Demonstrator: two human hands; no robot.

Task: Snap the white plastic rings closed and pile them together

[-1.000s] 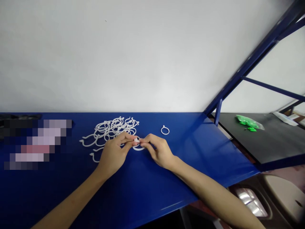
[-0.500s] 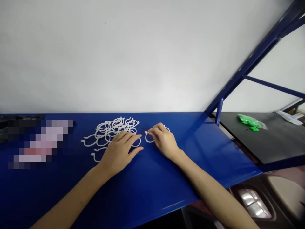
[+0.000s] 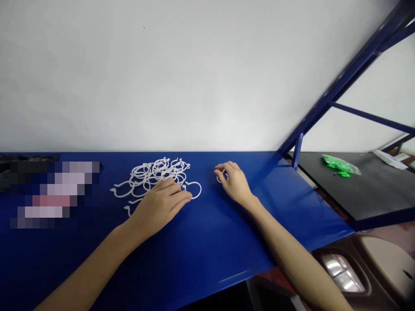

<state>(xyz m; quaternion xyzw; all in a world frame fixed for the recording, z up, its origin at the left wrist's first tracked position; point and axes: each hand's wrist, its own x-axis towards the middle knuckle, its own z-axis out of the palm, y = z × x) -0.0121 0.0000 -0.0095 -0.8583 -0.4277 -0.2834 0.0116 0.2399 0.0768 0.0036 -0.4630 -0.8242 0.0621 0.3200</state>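
Several white plastic shower curtain rings [image 3: 142, 172], each an open loop with knobbed tips, lie heaped on the blue tabletop [image 3: 201, 242]. My left hand [image 3: 165, 198] rests at the heap's front right. Its thumb and index finger are closed at the edge of one ring [image 3: 200, 190], which sticks out to the right. To the right, apart from the heap, my right hand [image 3: 235, 179] curls thumb and fingers around another white ring [image 3: 218, 178]. The fingers and palm hide much of that ring, and whether a second one lies under them I cannot tell.
A white wall [image 3: 194, 77] rises behind the table. At left are a dark bag [image 3: 32, 158] and a pixelated patch. A blue metal frame [image 3: 324, 97] slants up on the right. Beyond it, a black table [image 3: 350, 194] bears a bag of green pieces [image 3: 340, 166]. A brown chair [image 3: 366, 259] stands below.
My right hand has moved right with its ring. My left thumb and fingers have closed, and the ring by them has shifted right, out from the heap.
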